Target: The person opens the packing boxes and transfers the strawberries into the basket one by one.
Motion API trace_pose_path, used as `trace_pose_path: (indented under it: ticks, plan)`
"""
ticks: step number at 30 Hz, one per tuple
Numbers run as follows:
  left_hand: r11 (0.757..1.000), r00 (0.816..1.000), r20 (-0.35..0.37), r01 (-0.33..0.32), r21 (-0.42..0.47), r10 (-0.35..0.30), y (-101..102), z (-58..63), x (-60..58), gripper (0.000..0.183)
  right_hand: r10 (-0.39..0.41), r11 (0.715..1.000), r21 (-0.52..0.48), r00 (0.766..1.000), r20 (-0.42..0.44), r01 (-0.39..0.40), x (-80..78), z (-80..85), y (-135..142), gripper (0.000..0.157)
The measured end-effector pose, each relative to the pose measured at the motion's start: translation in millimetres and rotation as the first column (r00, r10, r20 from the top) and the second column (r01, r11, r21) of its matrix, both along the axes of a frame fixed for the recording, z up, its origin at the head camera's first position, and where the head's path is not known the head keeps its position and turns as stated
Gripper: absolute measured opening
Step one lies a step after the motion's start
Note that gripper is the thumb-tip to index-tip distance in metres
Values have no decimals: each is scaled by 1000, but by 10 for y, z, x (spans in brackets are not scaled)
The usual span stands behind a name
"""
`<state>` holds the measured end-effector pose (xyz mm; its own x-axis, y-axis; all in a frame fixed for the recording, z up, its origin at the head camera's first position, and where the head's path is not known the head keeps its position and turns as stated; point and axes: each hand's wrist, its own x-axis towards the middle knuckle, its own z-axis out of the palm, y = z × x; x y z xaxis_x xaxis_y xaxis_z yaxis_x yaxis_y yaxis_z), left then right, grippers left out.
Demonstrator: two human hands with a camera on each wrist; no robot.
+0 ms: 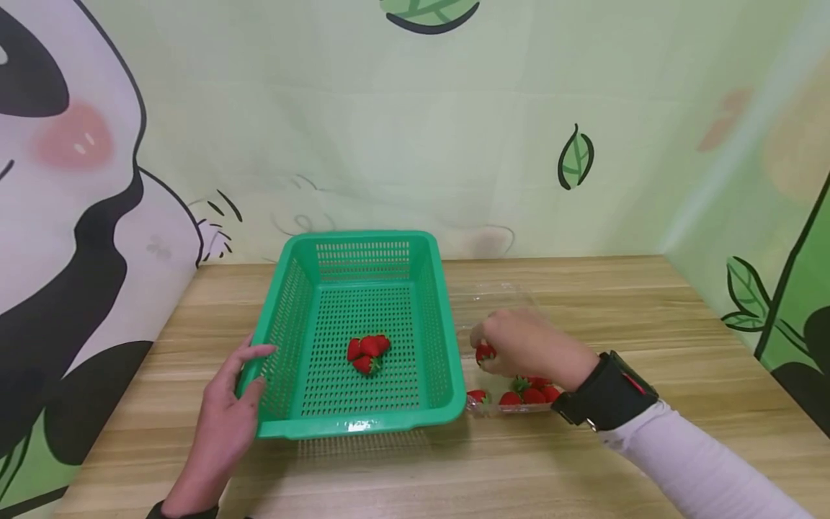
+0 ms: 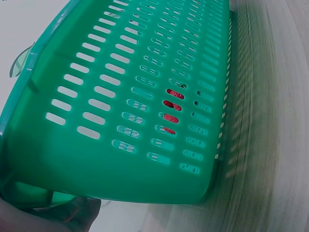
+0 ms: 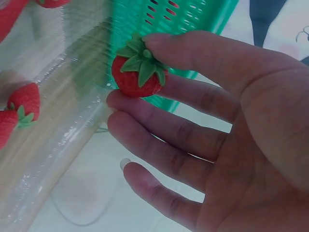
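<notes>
My left hand (image 1: pixel 230 404) grips the left rim of a green plastic basket (image 1: pixel 363 427), with a finger and the thumb reaching over the edge. Several red strawberries (image 1: pixel 367 346) lie clustered on the basket's slotted floor. To the right of the basket, my right hand (image 1: pixel 519 346) pinches a single strawberry (image 3: pixel 137 72) between thumb and fingers, its green leaf cap facing the thumb in the right wrist view. Below that hand, a clear plastic box (image 1: pixel 512 409) holds several more strawberries (image 1: pixel 534 396), partly hidden by the hand and wrist.
The basket and box stand side by side on a wood-grain table (image 1: pixel 648 317). A printed cloth backdrop (image 1: pixel 389 158) with a panda and leaves rises behind the table and along both sides. A black band with a device (image 1: pixel 612 389) is strapped on the right wrist.
</notes>
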<state>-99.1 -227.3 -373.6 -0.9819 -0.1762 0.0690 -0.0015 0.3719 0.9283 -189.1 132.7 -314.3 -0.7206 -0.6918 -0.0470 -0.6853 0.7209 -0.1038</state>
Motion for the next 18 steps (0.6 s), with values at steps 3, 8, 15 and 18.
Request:
trace_pose_path:
  ticks: [3, 8, 15, 18]
  plan:
    - [1000, 1000, -1, -2, -1, 2, 1, 4, 2, 41, -14, 1000, -8, 1000, 13, 14, -11, 46, -14, 19]
    - [1000, 1000, -7, -4, 2, 4, 4, 0, 6, 40, -4, 1000, -14, 1000, -5, 4, -26, 106, -33, 20]
    - [1000, 1000, -7, 0, 5, 0, 2, -4, 5, 41, -11, 999, -32, 1000, -2, 11, -21, 152, -58, 23]
    - [1000, 1000, -4, 0, 9, 0, 4, -5, 5, 41, -21, 999, -34, 1000, 6, 21, -20, 170, -72, 25]
